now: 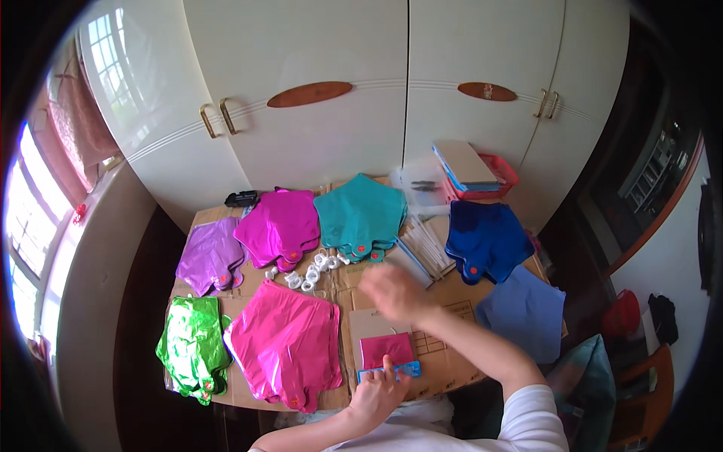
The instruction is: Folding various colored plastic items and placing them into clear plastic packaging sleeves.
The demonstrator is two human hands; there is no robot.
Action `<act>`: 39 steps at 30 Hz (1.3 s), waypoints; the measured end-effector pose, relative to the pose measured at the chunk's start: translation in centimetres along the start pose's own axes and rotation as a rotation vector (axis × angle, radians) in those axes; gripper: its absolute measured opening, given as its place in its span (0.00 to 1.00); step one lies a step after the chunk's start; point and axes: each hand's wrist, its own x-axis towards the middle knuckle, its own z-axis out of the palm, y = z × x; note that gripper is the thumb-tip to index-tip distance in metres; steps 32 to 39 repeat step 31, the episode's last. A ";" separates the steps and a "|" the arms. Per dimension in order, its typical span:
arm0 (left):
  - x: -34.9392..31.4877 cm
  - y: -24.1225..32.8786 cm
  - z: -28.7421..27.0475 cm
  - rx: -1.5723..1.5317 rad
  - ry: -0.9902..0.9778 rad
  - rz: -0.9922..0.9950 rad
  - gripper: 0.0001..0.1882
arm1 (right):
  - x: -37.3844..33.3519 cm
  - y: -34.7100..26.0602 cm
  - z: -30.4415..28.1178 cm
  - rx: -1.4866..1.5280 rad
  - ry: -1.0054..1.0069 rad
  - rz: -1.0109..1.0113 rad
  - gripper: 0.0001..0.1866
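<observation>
1. Nearest, the left hand pinches a small blue strip at the near edge of a dark pink packet.
2. The right hand, blurred, hovers over the cardboard-covered table; whether it is clenched or loose I cannot tell.
3. To the left lie a bright pink foil balloon and a green foil balloon.
4. Farther off sit purple, magenta, teal and dark blue balloons.
5. Behind stand white wardrobe doors; a window lights the left.
</observation>
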 end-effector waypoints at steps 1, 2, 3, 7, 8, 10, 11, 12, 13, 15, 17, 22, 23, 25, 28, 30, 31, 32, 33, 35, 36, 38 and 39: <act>0.0 0.1 0.0 0.017 0.002 0.007 0.11 | 0.7 3.0 0.0 0.060 0.101 0.099 0.14; 0.0 0.1 0.1 0.025 0.003 -0.003 0.10 | 1.6 6.3 -0.3 0.031 0.106 0.201 0.12; -0.1 0.2 0.2 0.030 0.007 -0.004 0.10 | 1.7 10.5 -0.3 -0.008 0.023 0.329 0.14; 0.1 0.5 0.6 0.052 0.033 -0.001 0.09 | 0.7 22.4 -0.5 -0.225 -0.113 0.507 0.20; 0.4 0.5 0.5 0.055 0.048 0.000 0.09 | -0.3 24.8 -0.2 -0.334 -0.092 0.417 0.19; 0.9 0.0 -0.9 0.062 0.049 0.010 0.10 | -0.4 26.6 -0.1 -0.298 -0.277 0.477 0.16; 0.7 0.1 -0.6 0.059 0.067 0.011 0.10 | -0.1 27.3 -0.1 -0.280 -0.368 0.507 0.15; 0.6 0.1 -0.6 0.049 0.074 0.004 0.10 | 0.1 27.3 0.3 -0.258 -0.381 0.519 0.13; 0.5 -0.1 -0.6 0.084 0.100 0.029 0.10 | 0.3 27.4 0.4 -0.239 -0.393 0.532 0.11; 0.6 -0.3 -0.7 0.063 0.081 0.012 0.10 | 0.5 27.3 0.7 -0.239 -0.375 0.565 0.08; 0.6 -0.1 -0.8 0.046 0.045 -0.001 0.10 | 0.5 27.1 1.2 -0.271 -0.382 0.599 0.08; 0.8 0.3 -0.6 0.058 0.020 -0.038 0.15 | -0.9 28.7 1.4 -0.091 -0.039 0.704 0.09; 0.9 0.3 -0.5 0.077 0.021 -0.026 0.16 | -1.1 29.1 1.3 -0.069 0.059 0.756 0.10; 0.9 0.1 -0.9 0.115 0.012 -0.005 0.17 | -1.2 28.9 1.0 -0.027 0.199 0.796 0.10; 0.8 0.3 -0.5 0.042 -0.002 -0.032 0.18 | -0.1 27.3 -0.1 0.023 0.328 0.720 0.11; 0.6 0.4 0.3 0.053 -0.016 -0.062 0.21 | 1.6 24.3 -0.9 0.079 0.404 0.618 0.11; 0.5 0.5 1.0 0.054 -0.025 -0.077 0.22 | 2.6 22.5 -1.8 0.078 0.361 0.669 0.11; 0.5 0.5 1.0 0.054 -0.025 -0.077 0.22 | 2.6 22.5 -1.8 0.078 0.361 0.669 0.11; 0.5 0.5 1.0 0.054 -0.025 -0.077 0.22 | 2.6 22.5 -1.8 0.078 0.361 0.669 0.11; 0.5 0.5 1.0 0.054 -0.025 -0.077 0.22 | 2.6 22.5 -1.8 0.078 0.361 0.669 0.11; 0.5 0.5 1.0 0.054 -0.025 -0.077 0.22 | 2.6 22.5 -1.8 0.078 0.361 0.669 0.11; 0.5 0.5 1.0 0.054 -0.025 -0.077 0.22 | 2.6 22.5 -1.8 0.078 0.361 0.669 0.11; 0.5 0.5 1.0 0.054 -0.025 -0.077 0.22 | 2.6 22.5 -1.8 0.078 0.361 0.669 0.11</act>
